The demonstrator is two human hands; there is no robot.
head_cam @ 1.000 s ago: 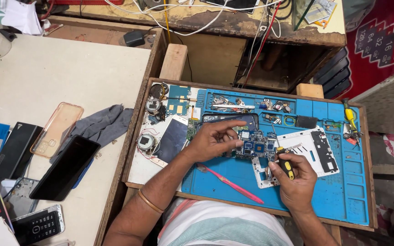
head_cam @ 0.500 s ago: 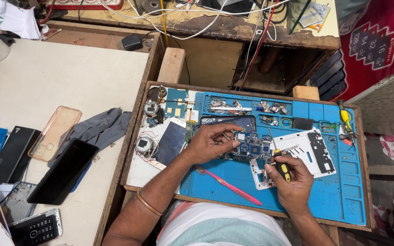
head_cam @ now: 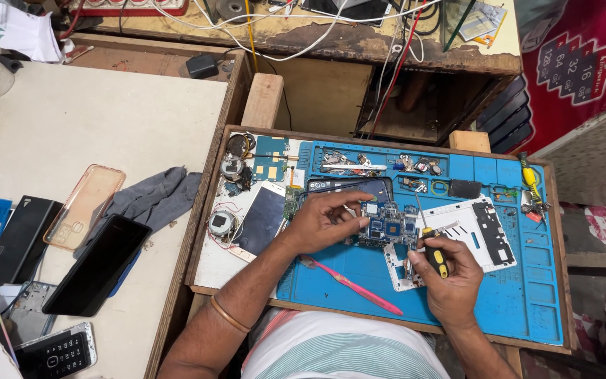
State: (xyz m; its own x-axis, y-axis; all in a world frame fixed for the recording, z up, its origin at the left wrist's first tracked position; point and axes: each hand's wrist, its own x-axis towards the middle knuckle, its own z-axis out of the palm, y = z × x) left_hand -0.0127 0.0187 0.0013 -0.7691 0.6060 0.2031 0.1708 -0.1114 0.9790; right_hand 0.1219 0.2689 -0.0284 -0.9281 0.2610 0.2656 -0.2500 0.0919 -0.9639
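Circuit board (head_cam: pixel 387 226): lies on my blue mat (head_cam: pixel 527 309), between my two hands.
Left hand (head_cam: pixel 324 221): my fingers are curled down on the board's left edge, pinning it.
Right hand (head_cam: pixel 447 277): I'm closed around a yellow-and-black screwdriver (head_cam: pixel 433 256), tip at the board's right side.
White frame (head_cam: pixel 482 235): just beside my right hand.

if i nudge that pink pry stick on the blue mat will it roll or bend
The pink pry stick looks thin and long, so probably light and slightly flexible. It lies flat on the blue mat, whose rubbery-looking surface would likely make it slide little. Its flattish look suggests it won't roll.
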